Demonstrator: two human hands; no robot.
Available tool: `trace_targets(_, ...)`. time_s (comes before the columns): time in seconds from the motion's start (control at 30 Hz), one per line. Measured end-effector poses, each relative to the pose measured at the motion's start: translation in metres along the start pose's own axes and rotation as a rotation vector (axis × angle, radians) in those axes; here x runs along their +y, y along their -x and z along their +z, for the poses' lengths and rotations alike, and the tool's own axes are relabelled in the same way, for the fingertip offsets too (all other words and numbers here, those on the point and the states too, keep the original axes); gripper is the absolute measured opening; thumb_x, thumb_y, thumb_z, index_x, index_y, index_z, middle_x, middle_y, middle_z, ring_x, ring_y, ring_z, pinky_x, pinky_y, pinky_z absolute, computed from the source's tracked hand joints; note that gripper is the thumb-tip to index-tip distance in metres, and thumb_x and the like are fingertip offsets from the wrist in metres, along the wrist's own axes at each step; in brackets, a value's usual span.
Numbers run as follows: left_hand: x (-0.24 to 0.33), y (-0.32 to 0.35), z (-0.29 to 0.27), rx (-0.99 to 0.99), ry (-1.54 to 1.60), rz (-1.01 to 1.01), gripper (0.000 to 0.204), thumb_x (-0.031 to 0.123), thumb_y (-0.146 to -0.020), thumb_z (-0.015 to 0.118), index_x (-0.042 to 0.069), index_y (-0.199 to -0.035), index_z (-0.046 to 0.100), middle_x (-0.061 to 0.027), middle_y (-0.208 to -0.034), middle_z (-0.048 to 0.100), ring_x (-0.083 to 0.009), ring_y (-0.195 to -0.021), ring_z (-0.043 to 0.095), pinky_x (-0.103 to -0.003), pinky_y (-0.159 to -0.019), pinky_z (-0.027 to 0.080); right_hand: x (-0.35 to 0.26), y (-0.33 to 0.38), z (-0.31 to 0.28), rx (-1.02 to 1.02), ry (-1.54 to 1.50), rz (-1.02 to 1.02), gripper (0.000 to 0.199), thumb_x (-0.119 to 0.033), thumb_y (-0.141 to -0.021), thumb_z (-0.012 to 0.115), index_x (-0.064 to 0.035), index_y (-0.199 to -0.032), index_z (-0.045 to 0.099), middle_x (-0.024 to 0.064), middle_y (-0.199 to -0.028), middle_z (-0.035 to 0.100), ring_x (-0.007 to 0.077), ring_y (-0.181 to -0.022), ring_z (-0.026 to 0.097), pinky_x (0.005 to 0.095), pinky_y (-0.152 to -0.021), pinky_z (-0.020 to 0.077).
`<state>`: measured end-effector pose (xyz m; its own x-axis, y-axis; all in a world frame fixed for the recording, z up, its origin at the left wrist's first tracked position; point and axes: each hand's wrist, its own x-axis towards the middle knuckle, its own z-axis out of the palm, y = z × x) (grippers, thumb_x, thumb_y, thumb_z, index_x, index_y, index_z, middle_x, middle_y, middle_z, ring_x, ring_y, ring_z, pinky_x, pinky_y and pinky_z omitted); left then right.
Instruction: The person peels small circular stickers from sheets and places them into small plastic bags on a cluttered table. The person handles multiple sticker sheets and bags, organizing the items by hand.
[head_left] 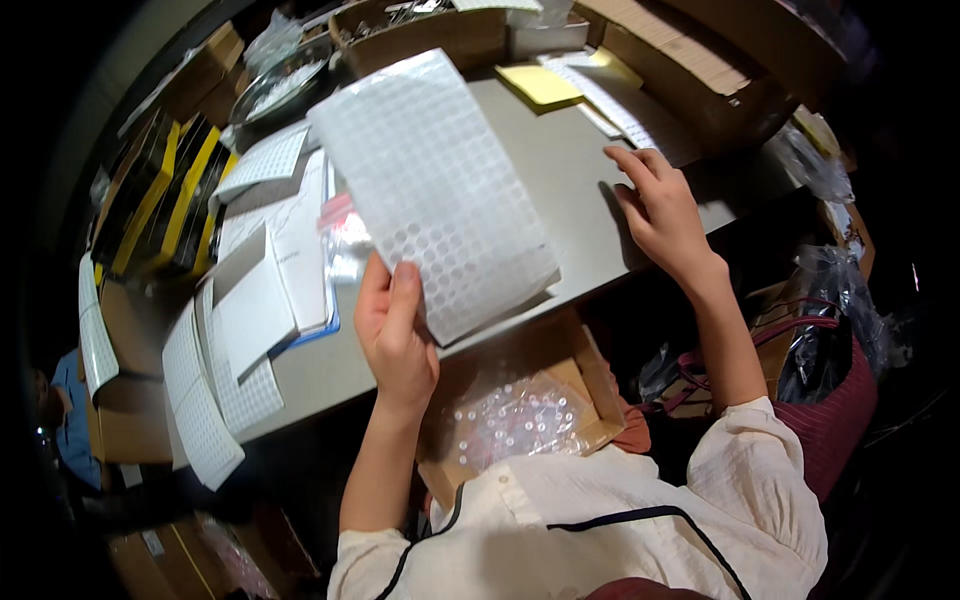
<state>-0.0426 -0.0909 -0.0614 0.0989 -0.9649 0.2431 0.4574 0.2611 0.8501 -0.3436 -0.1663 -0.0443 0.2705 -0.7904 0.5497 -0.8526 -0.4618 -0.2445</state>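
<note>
My left hand (397, 325) grips the lower left edge of a white sheet of round stickers (440, 190), thumb on top. The sheet is raised above the table and tilted. Grey round spots show over its lower left part. My right hand (660, 210) hovers over the table to the right of the sheet. Its fingers are bent and the thumb stands apart from them, with nothing visible between. Close to my body, a cardboard box (592, 370) holds clear plastic bags (520, 415) with small white round pieces in them.
Paper sheets (262, 310) and a small bag with a red strip (347, 235) lie left of the sticker sheet. Black and yellow boxes (170, 200) stand at far left. A yellow pad (540, 86), a metal bowl (285, 85) and cardboard boxes (440, 38) line the back.
</note>
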Motion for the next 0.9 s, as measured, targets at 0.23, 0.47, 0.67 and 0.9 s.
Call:
trace_targets(0.23,0.002,-0.002,-0.003,-0.024,-0.025,-0.004,0.040,0.014,-0.105,0.050,-0.004,-0.140,0.048,-0.0078,-0.121,0.065,-0.0116,-0.109,0.060,-0.026,-0.099,0.044,-0.066,0.004,-0.013,-0.271,-0.902,0.059,0.028,-0.005,-0.093,0.070,0.0015,-0.116,0.056,0.0077,-0.111,0.066,0.0133,-0.102,0.064,0.0289,-0.092,0.0510)
trace_targets(0.47,0.021,0.014,0.008,-0.079,-0.051,-0.053,0.044,0.017,-0.102,0.055,-0.006,-0.139,0.048,-0.0136,-0.127,0.063,-0.0174,-0.116,0.059,-0.030,-0.100,0.044,-0.095,0.023,-0.015,-0.112,-0.972,0.015,0.032,0.003,-0.087,0.071,0.0018,-0.117,0.061,0.0078,-0.098,0.068,0.0143,-0.088,0.067,0.0275,-0.082,0.0540)
trace_targets(0.67,0.043,0.037,0.016,-0.245,-0.108,-0.026,0.062,-0.004,-0.090,0.065,-0.005,-0.146,0.037,-0.0162,-0.132,0.059,-0.0197,-0.121,0.058,-0.033,-0.104,0.045,-0.104,0.032,-0.039,0.107,-0.700,-0.200,0.040,0.009,-0.083,0.070,0.0001,-0.122,0.066,0.0113,-0.098,0.070,0.0193,-0.085,0.068,0.0302,-0.074,0.0551)
trace_targets(0.9,0.059,0.029,0.023,-0.268,-0.428,0.287,0.081,0.002,-0.082,0.075,-0.004,-0.151,0.033,-0.0211,-0.152,0.042,-0.0308,-0.141,0.045,-0.041,-0.115,0.037,-0.109,0.043,-0.061,0.388,-0.432,-0.489,0.050,0.011,-0.069,0.070,0.0100,-0.119,0.067,0.0145,-0.100,0.065,0.0243,-0.081,0.062,0.0324,-0.073,0.0538)
